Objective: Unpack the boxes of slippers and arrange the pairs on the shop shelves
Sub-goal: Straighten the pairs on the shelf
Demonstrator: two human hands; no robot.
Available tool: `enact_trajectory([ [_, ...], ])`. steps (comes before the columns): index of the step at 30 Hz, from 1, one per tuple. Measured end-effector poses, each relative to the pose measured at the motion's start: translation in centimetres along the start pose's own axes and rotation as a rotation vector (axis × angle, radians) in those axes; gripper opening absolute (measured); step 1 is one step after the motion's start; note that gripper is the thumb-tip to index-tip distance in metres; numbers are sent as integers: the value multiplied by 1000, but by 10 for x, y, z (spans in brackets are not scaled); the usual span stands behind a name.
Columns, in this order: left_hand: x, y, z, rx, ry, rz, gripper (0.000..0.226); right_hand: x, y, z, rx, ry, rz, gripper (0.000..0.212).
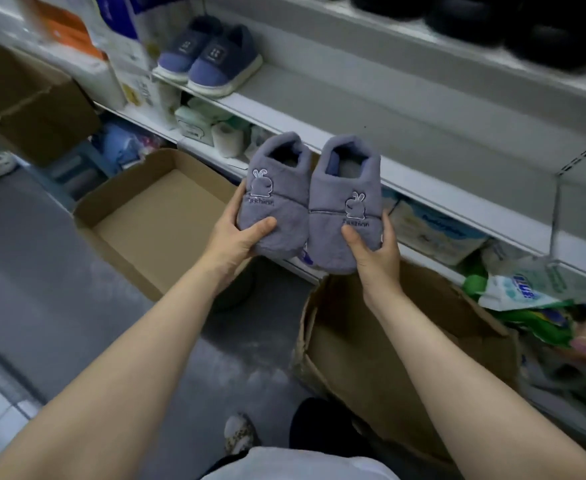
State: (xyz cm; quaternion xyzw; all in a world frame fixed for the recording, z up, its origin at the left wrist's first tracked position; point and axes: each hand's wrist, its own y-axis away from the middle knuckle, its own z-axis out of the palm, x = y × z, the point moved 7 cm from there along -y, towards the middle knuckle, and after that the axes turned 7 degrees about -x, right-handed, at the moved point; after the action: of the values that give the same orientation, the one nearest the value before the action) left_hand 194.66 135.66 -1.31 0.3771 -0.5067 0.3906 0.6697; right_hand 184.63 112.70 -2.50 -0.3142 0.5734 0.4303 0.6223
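Holding a pair of grey-purple plush slippers side by side, the person has both arms stretched out in front of the shop shelves. The left hand (231, 237) grips the left slipper (273, 199) at its toe, thumb laid across the top and fingers curled beneath. The right hand (376, 245) grips the right slipper (345, 209) the same way, thumb on the toe, fingers wrapped round the outer edge. So each grip is closed round its own slipper. The two slippers touch along their inner sides, toes toward the person and openings pointing away, and each bears a stitched rabbit outline above a word. They hang in the air just near of the white middle shelf (406, 133), whose front edge runs behind them.

Far left on that same shelf stands a blue pair of slippers (208, 58), toes toward the aisle. On the shelf above, at the far right, lie dark slippers (492, 19), blurred. Under the hands, on the grey floor (42, 271), an open cardboard box (118, 216) sits to the left, and a second open box (388, 341) to the right, directly below the right forearm. Packets of tissue and wipes (433, 233) fill the lower shelf to the right, and a brown carton (25, 98) stands at the far left.
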Motion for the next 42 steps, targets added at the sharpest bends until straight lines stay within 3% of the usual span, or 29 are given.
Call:
enact_trajectory([
  [6,9,-70,-49,-106,46,-55,87,8,-40,50,96,-16,-9,74],
  [10,10,-129,-72,-175,12,-46,82,18,-92,73,174,6,-14,81],
  [26,21,-350,-146,-268,-32,-110,80,31,-247,148,334,86,10,78],
  [29,13,-386,-161,-312,-29,-150,83,36,-256,161,399,77,0,64],
  [32,6,-413,-176,-349,-49,-169,83,35,-261,178,453,63,-12,54],
  [42,-13,-445,-202,-373,-55,-194,70,41,-297,202,521,58,-9,59],
])
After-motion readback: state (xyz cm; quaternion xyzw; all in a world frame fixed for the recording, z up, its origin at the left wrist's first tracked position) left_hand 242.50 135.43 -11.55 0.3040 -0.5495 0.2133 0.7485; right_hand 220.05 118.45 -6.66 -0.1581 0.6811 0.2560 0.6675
